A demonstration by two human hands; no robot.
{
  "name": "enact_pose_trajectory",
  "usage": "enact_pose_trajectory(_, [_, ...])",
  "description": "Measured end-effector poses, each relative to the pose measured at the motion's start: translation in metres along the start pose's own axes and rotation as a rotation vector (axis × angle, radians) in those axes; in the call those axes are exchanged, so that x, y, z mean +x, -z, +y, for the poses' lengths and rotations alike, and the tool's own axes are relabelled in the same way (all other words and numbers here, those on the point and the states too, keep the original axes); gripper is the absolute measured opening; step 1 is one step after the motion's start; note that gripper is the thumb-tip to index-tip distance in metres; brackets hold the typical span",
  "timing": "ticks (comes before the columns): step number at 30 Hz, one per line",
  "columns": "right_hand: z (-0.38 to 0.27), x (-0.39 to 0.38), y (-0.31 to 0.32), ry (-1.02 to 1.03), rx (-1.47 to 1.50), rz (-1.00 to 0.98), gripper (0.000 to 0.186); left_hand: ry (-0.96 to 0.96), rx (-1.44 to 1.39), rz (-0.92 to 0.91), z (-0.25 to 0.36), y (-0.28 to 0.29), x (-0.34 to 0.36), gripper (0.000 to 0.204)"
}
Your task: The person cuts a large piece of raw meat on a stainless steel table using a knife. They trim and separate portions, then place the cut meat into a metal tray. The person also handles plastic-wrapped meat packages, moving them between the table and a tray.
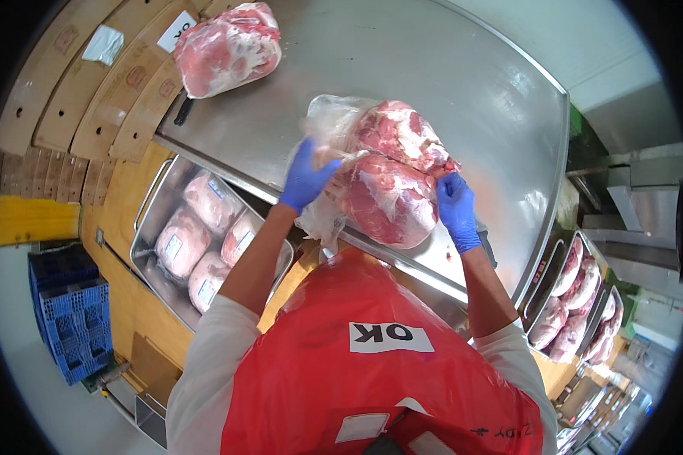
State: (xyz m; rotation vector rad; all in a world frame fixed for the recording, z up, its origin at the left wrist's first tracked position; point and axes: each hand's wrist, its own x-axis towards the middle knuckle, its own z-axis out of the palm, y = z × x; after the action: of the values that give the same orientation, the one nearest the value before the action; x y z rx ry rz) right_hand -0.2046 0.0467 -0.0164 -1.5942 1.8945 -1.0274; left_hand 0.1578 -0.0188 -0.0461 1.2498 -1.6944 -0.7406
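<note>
Two raw meat pieces [391,199] lie side by side on the steel table [470,91], beside loose clear plastic wrap [334,114]. My left hand [308,174], in a blue glove, is at the wrap left of the meat, fingers apart. My right hand [454,201], also blue-gloved, has its fingers closed on the right end of the meat where the two pieces meet. A dark object, partly hidden, is beside my right wrist. Another wrapped meat piece [228,49] sits at the upper left, near a black-handled knife [182,111].
Cardboard boxes [83,91] are stacked at upper left. A steel bin [141,250] below the table holds several bagged meat pieces [182,243]. More meat [569,303] fills trays at right. Blue plastic pallets [73,330] stand at left. The table's raised rim [555,189] curves along the right.
</note>
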Motion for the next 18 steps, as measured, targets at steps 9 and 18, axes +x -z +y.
enact_pose_trajectory(9, [0.012,0.009,-0.011,0.055,0.125,0.011,0.007,0.163,0.322,0.067,0.005,-0.065,0.001,0.028])
enact_pose_trajectory(18, [0.021,0.015,-0.015,-0.202,0.388,0.014,0.008,0.495,-0.293,0.213,-0.031,-0.056,-0.008,0.040])
